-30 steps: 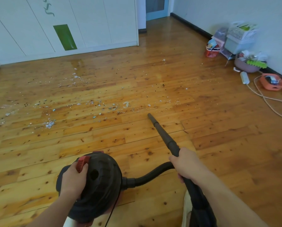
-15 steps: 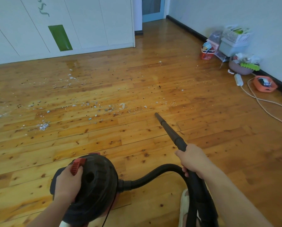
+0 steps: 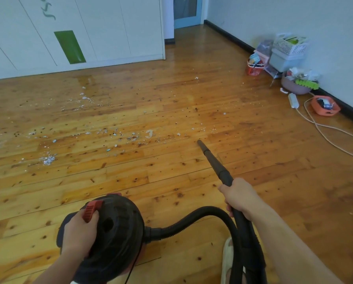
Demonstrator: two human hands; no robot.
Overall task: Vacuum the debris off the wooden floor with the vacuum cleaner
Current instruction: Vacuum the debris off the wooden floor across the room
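Note:
A black canister vacuum cleaner with a red latch hangs low in front of me. My left hand grips its top by the handle. My right hand holds the black wand, whose nozzle tip points at the wooden floor just right of the debris. A ribbed hose loops from the canister to the wand. White and dark debris lies scattered in a band across the middle of the floor, with a small heap at the left.
White cabinet doors with a green panel line the back. Against the right wall stand baskets and tubs, an orange tray, a power strip and a cable trailing over the floor. A slipper shows near the bottom.
The wand and my right hand have shifted right, and the nozzle tip now sits farther right of the debris. The canister stays in my left hand.

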